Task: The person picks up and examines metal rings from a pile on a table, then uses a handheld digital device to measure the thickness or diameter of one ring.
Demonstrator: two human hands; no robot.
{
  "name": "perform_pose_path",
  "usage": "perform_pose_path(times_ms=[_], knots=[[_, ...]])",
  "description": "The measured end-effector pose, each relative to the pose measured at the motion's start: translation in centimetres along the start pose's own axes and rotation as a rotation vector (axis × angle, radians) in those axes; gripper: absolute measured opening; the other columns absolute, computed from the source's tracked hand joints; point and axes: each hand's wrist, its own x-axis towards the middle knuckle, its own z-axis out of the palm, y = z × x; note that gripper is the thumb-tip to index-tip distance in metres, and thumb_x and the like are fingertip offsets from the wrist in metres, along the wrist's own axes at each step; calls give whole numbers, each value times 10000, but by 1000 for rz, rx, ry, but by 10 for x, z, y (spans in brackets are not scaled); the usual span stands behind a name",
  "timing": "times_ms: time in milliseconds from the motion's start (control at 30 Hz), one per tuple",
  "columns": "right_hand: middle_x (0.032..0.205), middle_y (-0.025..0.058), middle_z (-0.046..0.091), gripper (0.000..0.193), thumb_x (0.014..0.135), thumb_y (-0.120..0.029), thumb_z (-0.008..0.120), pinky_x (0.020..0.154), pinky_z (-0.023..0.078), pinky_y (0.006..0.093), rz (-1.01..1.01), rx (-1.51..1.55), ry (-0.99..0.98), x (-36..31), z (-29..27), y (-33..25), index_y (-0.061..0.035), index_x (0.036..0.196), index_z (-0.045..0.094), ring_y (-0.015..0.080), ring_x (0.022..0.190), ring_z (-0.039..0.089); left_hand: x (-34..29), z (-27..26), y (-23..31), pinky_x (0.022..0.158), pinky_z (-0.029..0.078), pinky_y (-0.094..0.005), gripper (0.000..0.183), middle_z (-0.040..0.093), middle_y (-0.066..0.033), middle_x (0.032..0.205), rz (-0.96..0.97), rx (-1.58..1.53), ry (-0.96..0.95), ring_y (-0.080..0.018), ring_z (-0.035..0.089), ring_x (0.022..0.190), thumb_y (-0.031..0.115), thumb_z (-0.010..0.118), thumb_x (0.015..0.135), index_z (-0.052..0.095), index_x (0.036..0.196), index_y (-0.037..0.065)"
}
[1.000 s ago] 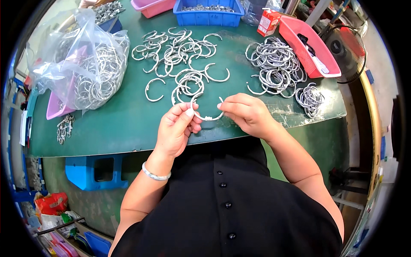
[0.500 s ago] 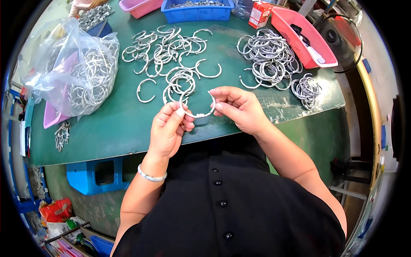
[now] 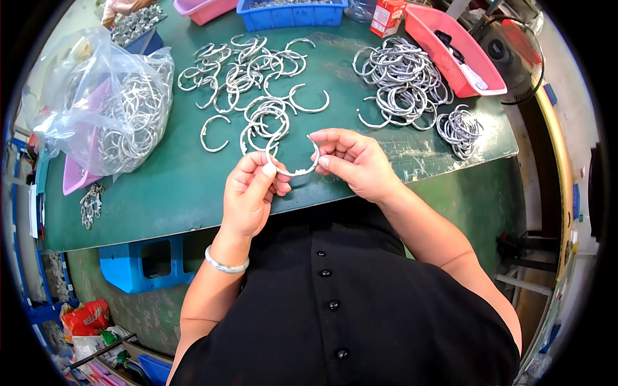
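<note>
Both my hands hold one open silver bangle [image 3: 297, 173] above the near edge of the green table. My left hand [image 3: 252, 186] pinches its left side between thumb and fingers. On the opposite side, my right hand [image 3: 354, 162] is closed on the bangle close to one end, with the gap facing away from me. Just beyond my hands lie several overlapping bangles [image 3: 270, 122], and a loose scatter of bangles [image 3: 238, 74] spreads farther back. A single bangle [image 3: 214, 134] rests apart on the left.
A heaped pile of bangles [image 3: 405, 80] and a smaller bundle [image 3: 459, 132] lie right, near a pink basket [image 3: 450, 58] and a fan [image 3: 512, 58]. At left, a clear plastic bag [image 3: 138, 116] of bangles sits on a pink tray [image 3: 76, 177]. Blue bin [image 3: 290, 18] stands behind.
The view has shifted slightly, so the table items appear a little higher and farther left. Both hands keep the same hold on the bangle.
</note>
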Motion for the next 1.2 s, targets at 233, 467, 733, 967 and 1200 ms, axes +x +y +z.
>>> perform_pose_path(times_ms=[233,467,733,967,1200], knots=[[862,16,544,353,783,65,506,697,419,184,-48,-78,-16,-6,1,3,-11,1127,492,52,776,508,-7,1,-6,611,438,-222,87,565,-78,817,100,94,-43,-111,526,656,85,467,859,480,932,38],[864,11,536,371,780,70,509,696,417,184,-110,-114,-18,-6,1,5,-21,1138,488,46,774,497,-8,2,-7,625,444,-218,81,564,-80,838,137,111,-45,-107,529,664,67,458,861,472,934,35],[818,16,522,356,731,57,570,653,421,202,-244,-339,19,-7,3,4,-31,1070,504,61,736,490,-10,4,-8,629,445,-218,81,561,-81,834,154,158,-44,-104,528,668,49,458,856,469,933,28],[896,29,520,369,768,63,531,706,413,202,-190,-312,4,-8,3,5,-21,1121,463,70,813,489,-11,5,-8,638,441,-217,78,558,-85,836,177,203,-54,-104,527,672,46,466,850,467,924,22],[926,33,534,352,793,62,500,709,409,198,-158,-148,-27,-8,1,1,-19,1134,476,65,828,493,-12,6,-9,648,440,-223,83,552,-94,840,212,222,-38,-113,527,680,41,461,850,457,930,19]])
